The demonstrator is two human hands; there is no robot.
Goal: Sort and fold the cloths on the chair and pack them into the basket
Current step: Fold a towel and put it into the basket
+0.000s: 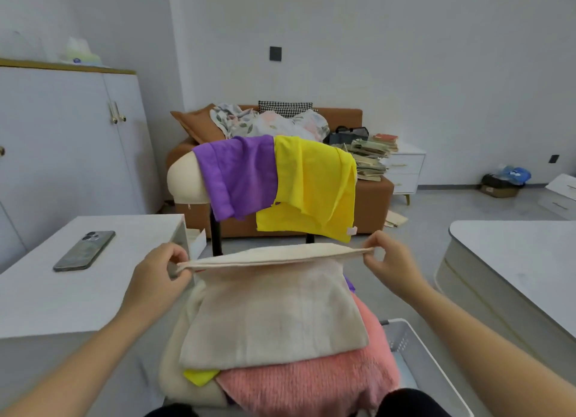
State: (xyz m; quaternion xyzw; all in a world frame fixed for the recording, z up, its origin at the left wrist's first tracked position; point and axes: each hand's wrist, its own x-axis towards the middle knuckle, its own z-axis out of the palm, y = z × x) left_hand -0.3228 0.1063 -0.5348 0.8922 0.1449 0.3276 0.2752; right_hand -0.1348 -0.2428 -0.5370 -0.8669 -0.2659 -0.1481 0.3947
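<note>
A beige cloth is stretched in front of me, its far edge lifted and its near part lying on a pile. My left hand pinches the cloth's left corner and my right hand pinches the right corner. Under it lie a pink knitted cloth, a yellow cloth and another cream cloth. Over the chair back hang a purple cloth and a yellow cloth. The white basket stands at the lower right, beside the pile.
A white table at the left carries a phone. Another white table is at the right. Behind the chair stands a brown sofa with floral fabric and stacked books. A white cabinet lines the left wall.
</note>
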